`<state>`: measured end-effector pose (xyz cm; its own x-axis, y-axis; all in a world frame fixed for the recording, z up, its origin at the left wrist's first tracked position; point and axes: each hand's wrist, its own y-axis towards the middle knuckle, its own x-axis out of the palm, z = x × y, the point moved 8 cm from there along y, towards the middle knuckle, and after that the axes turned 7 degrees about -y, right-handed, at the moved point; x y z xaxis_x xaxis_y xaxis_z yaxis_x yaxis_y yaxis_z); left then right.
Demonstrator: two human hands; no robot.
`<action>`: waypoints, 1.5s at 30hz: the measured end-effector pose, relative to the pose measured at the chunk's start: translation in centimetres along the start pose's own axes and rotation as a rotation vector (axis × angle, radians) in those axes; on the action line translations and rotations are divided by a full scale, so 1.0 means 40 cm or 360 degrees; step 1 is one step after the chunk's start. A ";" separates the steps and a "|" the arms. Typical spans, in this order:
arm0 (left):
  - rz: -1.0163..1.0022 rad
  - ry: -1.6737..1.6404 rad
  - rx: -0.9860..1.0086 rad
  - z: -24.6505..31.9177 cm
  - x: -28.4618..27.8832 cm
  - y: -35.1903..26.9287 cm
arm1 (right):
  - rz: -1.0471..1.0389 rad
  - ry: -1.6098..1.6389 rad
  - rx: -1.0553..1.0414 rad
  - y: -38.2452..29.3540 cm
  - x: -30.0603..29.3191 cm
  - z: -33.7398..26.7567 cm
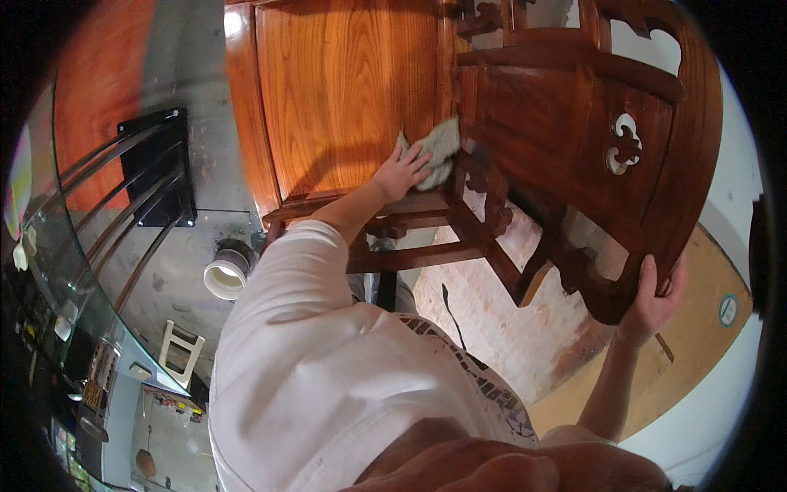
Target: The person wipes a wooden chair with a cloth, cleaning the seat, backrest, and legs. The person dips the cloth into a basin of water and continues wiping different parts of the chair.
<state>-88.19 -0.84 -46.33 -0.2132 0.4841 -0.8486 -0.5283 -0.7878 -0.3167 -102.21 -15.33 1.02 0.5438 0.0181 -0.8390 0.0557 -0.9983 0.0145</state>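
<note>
A polished reddish-brown wooden chair [344, 80] fills the upper middle, its broad grained seat panel facing me. On the seat's inner edge, close to the backrest, my left hand [401, 175] presses a crumpled grey-beige cloth [439, 150], fingers spread over it. The chair's darker backrest [535, 117], with a carved cut-out, runs along the right. My right hand [658, 295] grips the lower right edge of that backrest, thumb on the near face and fingers wrapped behind. Open rails [424, 255] of the chair frame show below the seat.
A glass tabletop [92, 270] with dark curved bars [138, 190] beneath it stands at left. A white pipe-like cylinder [224, 278] and a cream stool [182, 353] are on the grey floor. A tan board [695, 350] lies at lower right.
</note>
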 end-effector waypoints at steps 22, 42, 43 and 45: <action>-0.0311 -0.0077 -0.0058 -0.084 0.004 -0.187 | 0.0065 -0.0098 0.0090 0.001 -0.022 0.028; -0.0106 -0.0421 -0.0823 -0.237 -0.105 -0.122 | 0.0022 -0.0284 -0.0083 0.008 -0.002 -0.023; -0.0163 -0.0429 -0.0794 -0.219 -0.095 -0.129 | -0.0011 -0.0191 -0.0067 0.013 0.004 -0.020; -0.0244 -0.0503 -0.0756 -0.215 -0.079 -0.138 | 0.0008 -0.0331 -0.0166 0.018 0.005 -0.031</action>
<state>-77.54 -1.30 -45.54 -0.4366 0.6385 -0.6338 -0.1620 -0.7488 -0.6427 -101.02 -15.97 1.53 0.3608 -0.0091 -0.9326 0.1458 -0.9871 0.0660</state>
